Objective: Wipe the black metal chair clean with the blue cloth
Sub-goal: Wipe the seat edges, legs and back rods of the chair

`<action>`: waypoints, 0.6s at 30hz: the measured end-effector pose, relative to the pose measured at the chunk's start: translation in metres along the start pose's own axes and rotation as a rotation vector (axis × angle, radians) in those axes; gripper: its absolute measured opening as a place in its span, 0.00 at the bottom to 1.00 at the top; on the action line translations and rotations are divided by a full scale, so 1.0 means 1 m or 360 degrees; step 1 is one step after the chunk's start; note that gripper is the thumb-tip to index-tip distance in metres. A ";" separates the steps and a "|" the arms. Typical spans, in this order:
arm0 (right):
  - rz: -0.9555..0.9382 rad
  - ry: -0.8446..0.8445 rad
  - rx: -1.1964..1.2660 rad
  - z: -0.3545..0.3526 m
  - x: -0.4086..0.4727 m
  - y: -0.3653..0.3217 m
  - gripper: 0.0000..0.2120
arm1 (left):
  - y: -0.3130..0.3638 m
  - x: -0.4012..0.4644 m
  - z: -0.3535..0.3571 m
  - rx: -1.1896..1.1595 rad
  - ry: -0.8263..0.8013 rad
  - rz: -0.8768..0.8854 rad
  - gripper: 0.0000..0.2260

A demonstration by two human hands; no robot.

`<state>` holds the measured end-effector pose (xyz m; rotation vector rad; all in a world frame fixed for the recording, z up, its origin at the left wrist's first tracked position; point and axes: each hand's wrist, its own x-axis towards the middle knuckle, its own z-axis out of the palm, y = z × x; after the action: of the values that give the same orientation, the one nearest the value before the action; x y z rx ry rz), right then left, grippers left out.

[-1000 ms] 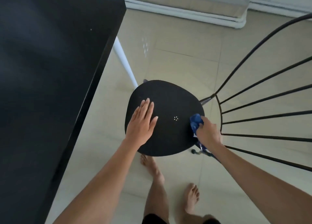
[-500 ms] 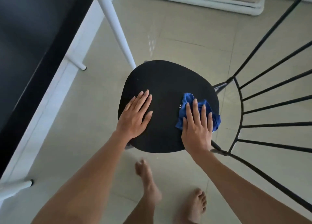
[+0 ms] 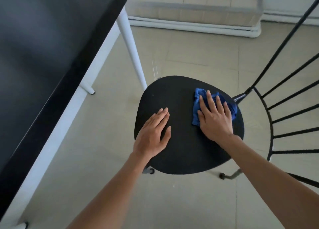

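Observation:
The black metal chair has a rounded black seat in the middle of the view and a fan of thin black rods as its back on the right. A crumpled blue cloth lies on the seat's right far part. My right hand presses flat on the cloth, fingers spread, covering most of it. My left hand rests flat on the seat's left side, fingers together, holding nothing.
A black table top with white frame and white legs fills the left. A beige mattress lies along the far wall. The floor is pale tile. Chair feet show under the seat's near edge.
My right hand went from gripping the bunched cloth at the seat's right edge to pressing it flat on the seat, then slid it farther away. The view shifted.

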<state>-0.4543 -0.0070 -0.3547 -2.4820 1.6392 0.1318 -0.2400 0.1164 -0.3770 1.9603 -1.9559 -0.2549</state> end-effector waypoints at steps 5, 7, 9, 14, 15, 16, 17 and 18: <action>-0.0280 -0.0048 -0.0034 -0.008 0.052 -0.020 0.28 | -0.001 0.001 0.007 0.0040 0.0056 -0.0013 0.24; -0.0326 -0.0073 0.0046 -0.010 0.072 -0.030 0.27 | -0.001 -0.001 0.008 0.0026 0.0074 -0.0019 0.24; -0.0365 -0.0027 0.0074 -0.011 0.087 -0.039 0.27 | -0.001 -0.001 0.007 -0.0006 0.0102 -0.0021 0.23; -0.0436 -0.0033 0.0076 -0.014 0.100 -0.044 0.26 | 0.000 -0.002 0.005 0.0069 0.0055 -0.0013 0.24; -0.0441 -0.0046 0.0060 -0.015 0.101 -0.043 0.26 | 0.000 -0.002 0.004 0.0108 0.0017 -0.0001 0.24; -0.0449 -0.0039 0.0037 -0.015 0.102 -0.042 0.27 | 0.001 -0.003 0.003 0.0153 -0.0019 0.0010 0.24; -0.0460 -0.0024 0.0010 -0.016 0.103 -0.041 0.27 | 0.002 -0.003 0.003 0.0192 -0.0052 0.0013 0.25; -0.0472 -0.0015 -0.0014 -0.016 0.105 -0.041 0.27 | 0.002 -0.003 0.002 0.0221 -0.0080 0.0014 0.25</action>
<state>-0.3759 -0.0893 -0.3527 -2.6899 1.2491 0.1128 -0.2429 0.1188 -0.3782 2.0493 -2.0638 -0.1722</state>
